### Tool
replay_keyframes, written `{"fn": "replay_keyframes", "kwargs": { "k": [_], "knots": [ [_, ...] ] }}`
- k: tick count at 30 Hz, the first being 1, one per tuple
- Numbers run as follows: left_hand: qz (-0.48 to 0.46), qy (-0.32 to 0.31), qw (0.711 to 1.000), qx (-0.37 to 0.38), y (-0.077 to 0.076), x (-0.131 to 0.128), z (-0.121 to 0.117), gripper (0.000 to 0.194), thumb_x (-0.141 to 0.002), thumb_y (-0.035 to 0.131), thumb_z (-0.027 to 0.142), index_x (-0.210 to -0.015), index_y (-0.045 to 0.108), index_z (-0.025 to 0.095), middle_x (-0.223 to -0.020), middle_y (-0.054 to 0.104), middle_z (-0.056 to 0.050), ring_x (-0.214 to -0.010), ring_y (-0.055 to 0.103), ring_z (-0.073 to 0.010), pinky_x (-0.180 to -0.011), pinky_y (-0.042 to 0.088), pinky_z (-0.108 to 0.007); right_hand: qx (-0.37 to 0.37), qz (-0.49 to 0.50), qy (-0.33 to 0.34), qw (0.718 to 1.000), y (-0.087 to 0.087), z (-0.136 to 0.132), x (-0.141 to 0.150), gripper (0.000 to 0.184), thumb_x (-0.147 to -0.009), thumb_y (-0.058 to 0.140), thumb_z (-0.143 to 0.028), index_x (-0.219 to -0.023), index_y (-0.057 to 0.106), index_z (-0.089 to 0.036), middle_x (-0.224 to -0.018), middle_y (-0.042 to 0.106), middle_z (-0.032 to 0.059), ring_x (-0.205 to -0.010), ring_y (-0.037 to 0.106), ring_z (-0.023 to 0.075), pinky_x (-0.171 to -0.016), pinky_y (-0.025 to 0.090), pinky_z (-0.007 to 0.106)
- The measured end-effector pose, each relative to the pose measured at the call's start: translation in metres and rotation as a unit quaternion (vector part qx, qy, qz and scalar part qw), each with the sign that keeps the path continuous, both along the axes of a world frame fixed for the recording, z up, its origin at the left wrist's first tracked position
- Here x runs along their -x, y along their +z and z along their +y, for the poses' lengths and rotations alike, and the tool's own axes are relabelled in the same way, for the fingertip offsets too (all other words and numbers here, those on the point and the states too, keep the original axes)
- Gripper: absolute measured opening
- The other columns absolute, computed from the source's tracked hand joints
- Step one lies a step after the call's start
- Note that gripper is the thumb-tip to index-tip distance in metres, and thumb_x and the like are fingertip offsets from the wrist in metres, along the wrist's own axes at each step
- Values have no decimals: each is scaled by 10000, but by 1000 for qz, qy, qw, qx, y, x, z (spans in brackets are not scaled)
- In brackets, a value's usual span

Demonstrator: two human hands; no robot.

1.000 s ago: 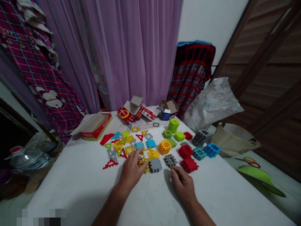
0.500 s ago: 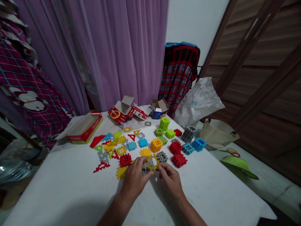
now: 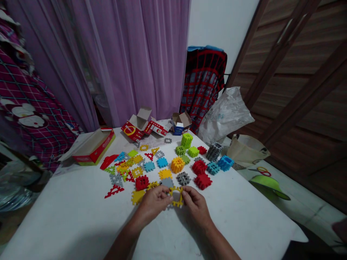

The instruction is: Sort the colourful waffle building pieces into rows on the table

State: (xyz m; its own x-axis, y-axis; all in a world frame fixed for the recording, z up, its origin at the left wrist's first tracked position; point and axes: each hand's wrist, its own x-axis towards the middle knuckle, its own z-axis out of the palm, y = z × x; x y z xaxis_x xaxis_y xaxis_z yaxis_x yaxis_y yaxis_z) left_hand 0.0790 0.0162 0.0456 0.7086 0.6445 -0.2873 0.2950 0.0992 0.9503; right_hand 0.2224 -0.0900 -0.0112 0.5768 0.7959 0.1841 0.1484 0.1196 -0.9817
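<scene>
My left hand [image 3: 153,204] and my right hand [image 3: 195,206] meet at the near middle of the white table [image 3: 81,224], both pinching a yellow open-frame square block [image 3: 176,196] between thumbs and fingers. A grey piece shows through the frame's middle. Just beyond lie a flat yellow tile [image 3: 137,196], a red cube block [image 3: 142,182], a grey block [image 3: 183,178] and a red block [image 3: 202,181]. Further back is a spread of several flat and cube blocks, among them an orange cube [image 3: 177,164], green cubes [image 3: 187,140] and blue cubes [image 3: 225,163].
Open cartons stand at the table's back: a red and green box [image 3: 93,148], a red box [image 3: 138,126], a small blue box [image 3: 180,124]. A plastic bag [image 3: 226,115] and a beige bag [image 3: 248,153] sit right. Purple curtains hang behind. Scissors [image 3: 261,169] and a green cap [image 3: 268,184] lie beyond the right edge.
My left hand drew back from the pile with the yellow frame; my right hand came left to meet it. Both now hold the frame nearer me. The view swung right.
</scene>
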Motion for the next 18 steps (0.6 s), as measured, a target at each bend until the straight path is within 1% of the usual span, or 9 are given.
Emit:
{"fn": "replay_keyframes", "kwargs": {
  "k": [1,3,5,7,9,11,14,18],
  "knots": [
    [-4,2,1000,14,0,0,-1,358,-614,717,434,-828,616,165,-591,563,56,-505,509,-97,-498,393,-214,-1,-29,-13,1000,3,-1,0,335,-879,590,-467,-971,689,-160,-689,650,22,-571,575,136,-512,452,230],
    [-4,15,999,29,-2,0,-7,339,-600,727,451,-731,574,178,-582,553,57,-499,504,-90,-485,396,-209,-17,-125,-49,991,10,-7,0,244,-899,579,-364,-998,684,-167,-753,675,38,-613,611,140,-546,487,232],
    [-1,33,999,42,-7,1,-17,337,-601,727,455,-678,537,187,-564,539,60,-487,494,-85,-476,399,-207,-49,-247,-71,965,16,-16,1,154,-901,571,-251,-973,688,-181,-821,681,53,-671,635,139,-597,511,228],
    [2,53,997,55,-15,3,-28,331,-603,729,443,-660,524,188,-543,529,62,-474,481,-79,-471,398,-205,-75,-346,-52,934,18,-27,2,144,-895,570,-180,-970,692,-195,-827,664,53,-698,642,135,-611,517,216],
    [2,71,995,65,-22,5,-37,328,-601,732,432,-649,521,186,-526,523,64,-463,468,-73,-463,392,-202,-81,-410,-13,909,17,-35,5,164,-896,575,-162,-1001,695,-202,-800,644,48,-687,641,132,-594,516,205],
    [-1,93,993,72,-26,8,-40,336,-597,736,437,-643,517,187,-522,522,64,-461,464,-71,-458,391,-200,-74,-445,16,892,13,-40,8,172,-907,576,-182,-1033,692,-200,-794,638,50,-675,640,134,-583,515,205],
    [-11,120,990,75,-26,14,-36,362,-584,748,459,-639,514,190,-536,522,63,-481,473,-75,-460,407,-198,-64,-470,35,880,7,-41,14,186,-927,565,-210,-1067,684,-181,-806,643,59,-672,641,134,-589,513,204],
    [-13,113,990,77,-23,22,-31,380,-582,764,479,-654,533,185,-563,543,55,-497,491,-77,-454,387,-186,-56,-485,38,872,5,-36,18,198,-951,528,-206,-1062,688,-169,-795,647,55,-654,632,121,-586,492,187]
  ]
}}
